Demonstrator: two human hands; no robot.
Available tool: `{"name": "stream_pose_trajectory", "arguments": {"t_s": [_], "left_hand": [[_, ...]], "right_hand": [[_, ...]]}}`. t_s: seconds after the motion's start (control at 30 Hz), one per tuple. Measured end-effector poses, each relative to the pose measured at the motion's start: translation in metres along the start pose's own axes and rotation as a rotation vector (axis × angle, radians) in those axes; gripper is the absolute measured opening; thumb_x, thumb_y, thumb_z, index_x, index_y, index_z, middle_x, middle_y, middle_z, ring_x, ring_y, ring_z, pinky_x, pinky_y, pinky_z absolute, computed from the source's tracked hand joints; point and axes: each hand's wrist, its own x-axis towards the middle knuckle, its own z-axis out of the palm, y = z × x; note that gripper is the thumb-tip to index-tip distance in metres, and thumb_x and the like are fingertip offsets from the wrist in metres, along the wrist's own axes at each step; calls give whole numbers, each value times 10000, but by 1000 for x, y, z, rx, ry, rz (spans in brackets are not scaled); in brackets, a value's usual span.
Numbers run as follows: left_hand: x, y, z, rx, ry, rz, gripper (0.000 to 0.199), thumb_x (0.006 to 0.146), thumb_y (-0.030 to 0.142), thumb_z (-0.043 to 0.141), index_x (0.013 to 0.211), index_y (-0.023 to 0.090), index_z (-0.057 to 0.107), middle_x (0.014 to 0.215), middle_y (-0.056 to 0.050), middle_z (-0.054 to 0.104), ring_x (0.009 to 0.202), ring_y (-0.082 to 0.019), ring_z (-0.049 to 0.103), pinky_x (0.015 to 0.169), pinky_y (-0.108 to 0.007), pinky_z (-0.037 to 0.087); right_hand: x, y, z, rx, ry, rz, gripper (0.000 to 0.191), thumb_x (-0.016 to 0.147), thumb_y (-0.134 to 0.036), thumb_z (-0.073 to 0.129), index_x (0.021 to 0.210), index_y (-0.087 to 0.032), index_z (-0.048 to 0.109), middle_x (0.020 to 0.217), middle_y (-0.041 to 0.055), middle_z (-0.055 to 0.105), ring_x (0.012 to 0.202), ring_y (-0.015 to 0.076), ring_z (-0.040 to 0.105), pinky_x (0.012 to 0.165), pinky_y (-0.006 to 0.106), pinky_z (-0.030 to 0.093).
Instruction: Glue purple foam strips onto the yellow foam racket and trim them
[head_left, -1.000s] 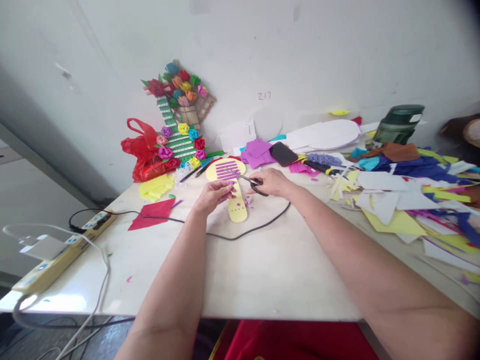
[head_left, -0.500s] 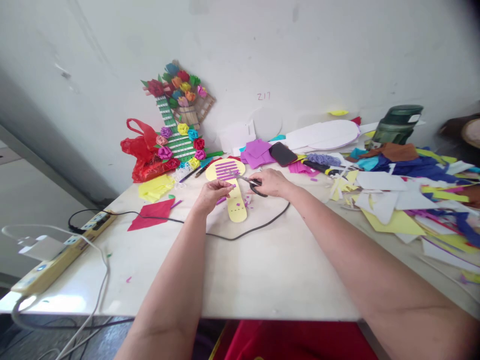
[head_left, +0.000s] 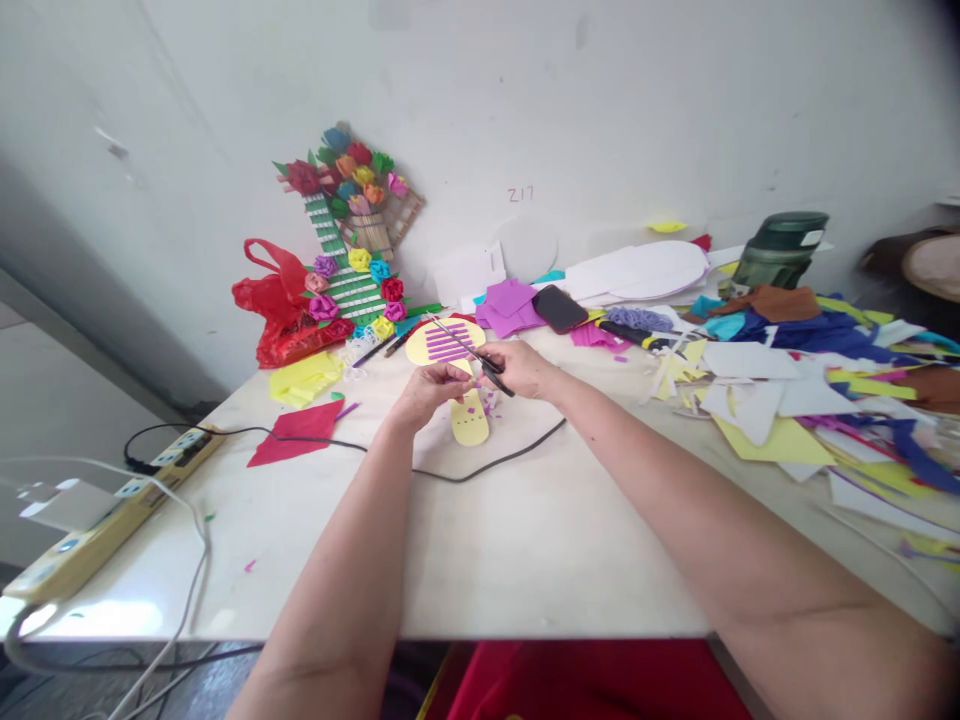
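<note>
My left hand [head_left: 429, 393] is closed in a pinch on a purple paper strip [head_left: 459, 377], of which only a little shows past the fingertips. My right hand [head_left: 521, 368] grips black-handled scissors [head_left: 495, 374], their blades pointing up and left, close to the left fingertips. Under both hands lies a yellow sole-shaped paper cutout [head_left: 470, 431]. Several purple strips [head_left: 450, 343] run across its wide far end, and small dark marks cross its near end. The hands hide its middle. Tiny purple scraps [head_left: 489, 403] are scattered beside it.
A black cable [head_left: 480, 478] curves across the table before the cutout. Red paper [head_left: 296, 434] and yellow paper [head_left: 306, 378] lie left, near a power strip [head_left: 112, 525]. Paper flowers [head_left: 360, 180] lean on the wall. A phone [head_left: 559, 309], paper scraps [head_left: 757, 360] and a green bottle [head_left: 780, 250] are right.
My right hand has moved left with the scissors, bringing them up to the left fingertips. The left hand keeps its pinch. The whole view has shifted slightly.
</note>
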Motion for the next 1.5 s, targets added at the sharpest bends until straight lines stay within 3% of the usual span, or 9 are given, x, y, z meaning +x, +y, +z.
{"name": "stream_pose_trajectory", "arguments": {"t_s": [0.2,0.47,0.6,0.73,1.03,1.3,1.5], "left_hand": [[3,-4,2,-70,-8,18,270,491,220,797,684,133,629,627,14,610,531,-73,544,506,-202,455],[3,0,7,-162,73,-3,326,456,206,807,714,135,620,621,19,610,550,-87,569,554,-227,485],[5,-2,12,-195,123,55,286,475,241,803,658,138,609,641,17,614,560,-83,563,563,-230,477],[7,-5,19,-221,183,85,257,525,280,788,589,139,583,525,39,546,481,-54,496,507,-199,425],[8,-8,19,-164,158,171,248,570,308,772,676,143,621,695,-6,660,668,-115,615,673,-257,479],[10,-9,18,-80,280,316,369,511,283,795,819,151,640,625,-2,678,602,-147,644,652,-309,531],[12,-11,16,6,278,344,359,534,287,778,840,149,651,626,-11,682,584,-147,642,615,-302,545]], "right_hand": [[0,2,3,43,21,13,346,638,-174,612,979,-138,656,753,29,667,699,150,588,611,242,421],[3,-4,3,357,65,96,378,556,-130,634,933,-132,648,706,17,648,637,133,581,590,244,450],[3,-6,3,507,90,183,327,532,-125,633,858,-141,638,612,-18,597,549,109,537,539,239,441],[2,-7,6,585,148,248,294,535,-108,605,827,-138,619,600,-26,579,507,92,508,518,236,433],[-1,-8,5,559,106,290,239,552,-143,638,787,-138,594,571,-36,556,476,86,495,486,236,414],[-1,8,-7,436,74,231,304,555,-169,665,850,-134,604,563,-45,537,496,85,492,485,221,422],[0,22,-8,234,79,177,289,572,-226,669,846,-142,624,594,-27,567,554,112,522,517,227,407]]}}
